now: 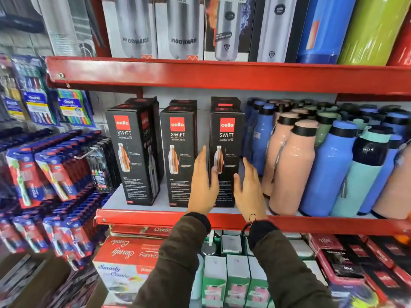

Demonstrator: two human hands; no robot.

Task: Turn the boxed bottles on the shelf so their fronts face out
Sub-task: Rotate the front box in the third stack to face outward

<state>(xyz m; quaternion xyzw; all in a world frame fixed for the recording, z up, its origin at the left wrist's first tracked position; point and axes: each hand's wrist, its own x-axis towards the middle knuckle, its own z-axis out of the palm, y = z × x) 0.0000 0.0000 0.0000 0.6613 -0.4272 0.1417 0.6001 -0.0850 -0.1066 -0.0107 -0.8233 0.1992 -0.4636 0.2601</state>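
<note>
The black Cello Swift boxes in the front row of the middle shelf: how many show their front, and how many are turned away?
Front facing out: 3: left box, middle box, right box
Turned away: 0
Total: 3

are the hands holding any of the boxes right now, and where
Nothing is clearly held. The left hand and right hand are open on either side of the right-hand cello box, near its lower half; contact cannot be told.

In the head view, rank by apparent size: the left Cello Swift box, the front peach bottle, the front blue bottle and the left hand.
1. Left Cello Swift box.
2-3. Front peach bottle and front blue bottle: too alike to rank.
4. Left hand, though it is nearer the camera, so it looks bigger.
</note>
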